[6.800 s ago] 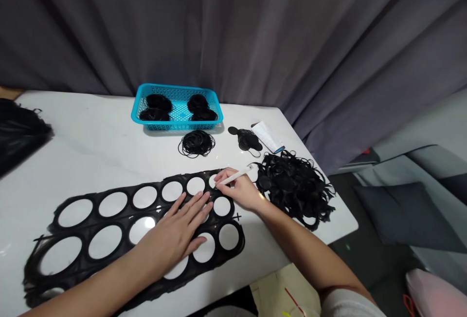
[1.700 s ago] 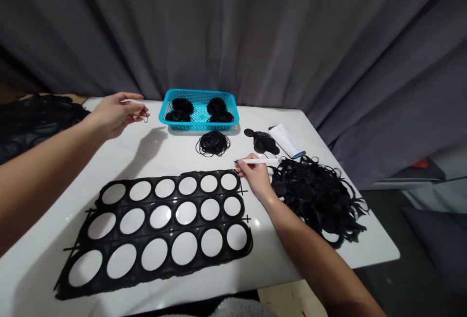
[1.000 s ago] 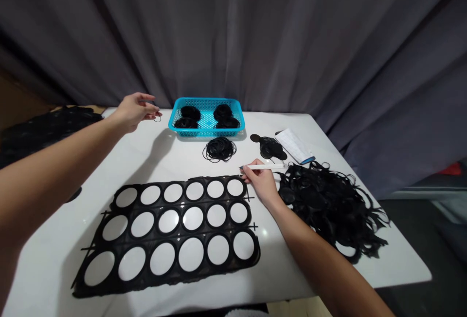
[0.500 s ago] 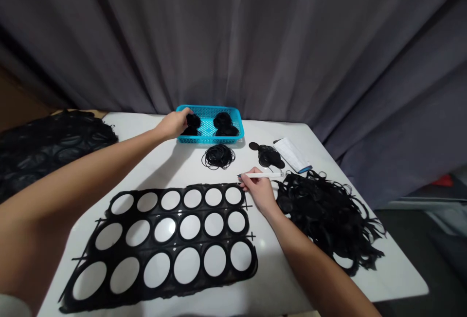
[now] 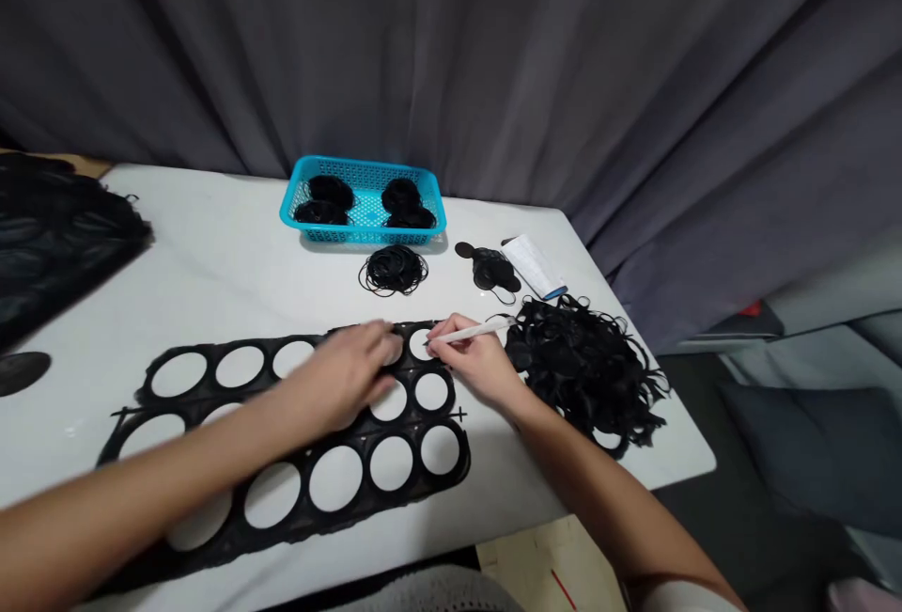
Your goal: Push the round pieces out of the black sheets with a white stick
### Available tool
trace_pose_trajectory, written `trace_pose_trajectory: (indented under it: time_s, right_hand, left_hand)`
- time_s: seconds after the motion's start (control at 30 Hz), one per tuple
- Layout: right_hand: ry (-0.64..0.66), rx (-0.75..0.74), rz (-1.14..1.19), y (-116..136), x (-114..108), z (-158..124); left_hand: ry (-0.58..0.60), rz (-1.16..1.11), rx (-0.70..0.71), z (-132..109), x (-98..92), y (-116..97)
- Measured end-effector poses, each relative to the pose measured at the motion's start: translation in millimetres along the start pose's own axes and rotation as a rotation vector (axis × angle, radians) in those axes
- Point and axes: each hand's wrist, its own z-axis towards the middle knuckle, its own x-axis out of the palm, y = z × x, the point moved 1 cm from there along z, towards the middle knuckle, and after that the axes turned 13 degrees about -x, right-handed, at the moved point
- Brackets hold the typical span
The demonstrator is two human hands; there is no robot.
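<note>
A black rubber-like sheet [image 5: 296, 441] with rows of large round holes lies flat on the white table. My left hand [image 5: 352, 363], slightly blurred, is over its far row, thumb apart from the fingers; I see nothing held in it. At the sheet's far right corner, my right hand [image 5: 479, 360] grips a slim white pen-shaped tool [image 5: 474, 331], its dark tip pointing left at the last hole of that row. Whether the tip touches the sheet is unclear.
A blue basket [image 5: 365, 234] with several bundles of thin black rings stands at the back. In front lies another ring bundle [image 5: 395, 270]. Black discs [image 5: 491, 269], a white packet [image 5: 534, 264] and a heap of black scraps [image 5: 588, 368] lie right. Stacked black sheets [image 5: 63, 236] are left.
My left hand has left the basket and come down over the sheet. My right hand has brought the tool's tip to the corner hole. The view has shifted.
</note>
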Motion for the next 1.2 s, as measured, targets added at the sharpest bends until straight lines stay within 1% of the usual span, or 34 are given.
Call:
trace_pose_trajectory:
  time_s: [0.07,0.1,0.17,0.37,0.57,0.73,0.8,0.87,0.93,1.0,1.03,1.07,1.1,1.13,1.17,1.2]
  right_hand:
    - [0.039,-0.01,-0.058,-4.2,1.0,-1.6]
    - [0.053,-0.017,-0.074,-6.7,1.4,-1.6]
    - [0.07,-0.027,-0.094,-10.9,1.6,-0.9]
    - [0.111,-0.057,-0.128,-13.1,0.7,-1.2]
    - [0.121,-0.055,-0.144,-11.7,0.4,-0.9]
    - [0.134,-0.061,-0.171,-11.2,-0.7,0.2]
    - [0.142,-0.107,-0.211,-10.0,1.7,-2.3]
    - [0.177,-0.183,-0.281,-7.9,6.0,-6.1]
    - [0.268,-0.282,-0.417,-5.4,9.0,-8.2]
    - [0.352,-0.366,-0.603,-3.4,5.2,-4.6]
    - [0.34,-0.383,-0.701,-2.6,-0.8,-0.1]
    - [0.271,-0.377,-0.792,-1.7,-9.5,5.9]
    - [0.156,-0.35,-0.865,-0.5,-20.3,12.5]
    - [0.009,-0.311,-0.91,1.2,-31.8,18.6]
    - [-0.127,-0.265,-0.916,3.3,-42.3,23.1]
    - [-0.22,-0.226,-0.875,5.8,-50.3,25.3]
  left_hand:
    - [0.036,0.021,0.06,-29.0,30.0,-16.5]
    - [0.039,0.032,0.066,-38.0,39.9,-21.2]
    - [0.034,0.048,0.063,-46.7,50.1,-24.8]
    - [0.009,0.082,0.042,-46.8,51.9,-21.0]
    - [-0.066,0.142,0.083,-50.1,54.1,-23.0]
    - [-0.06,0.164,0.099,-49.0,51.1,-22.4]
    - [-0.061,0.167,0.09,-48.9,50.3,-21.4]
    - [-0.063,0.154,0.073,-49.2,50.2,-20.4]
    - [-0.06,0.135,0.061,-49.7,50.8,-19.8]
    - [-0.056,0.127,0.062,-49.6,51.4,-19.7]
    - [-0.053,0.129,0.063,-49.2,51.4,-19.7]
    - [-0.05,0.134,0.062,-48.5,51.1,-19.7]
    - [-0.049,0.141,0.063,-47.6,50.4,-19.7]
    - [-0.048,0.148,0.065,-46.7,49.3,-19.7]
    - [-0.049,0.156,0.07,-46.0,47.8,-19.7]
    - [-0.052,0.163,0.078,-45.8,46.1,-19.8]
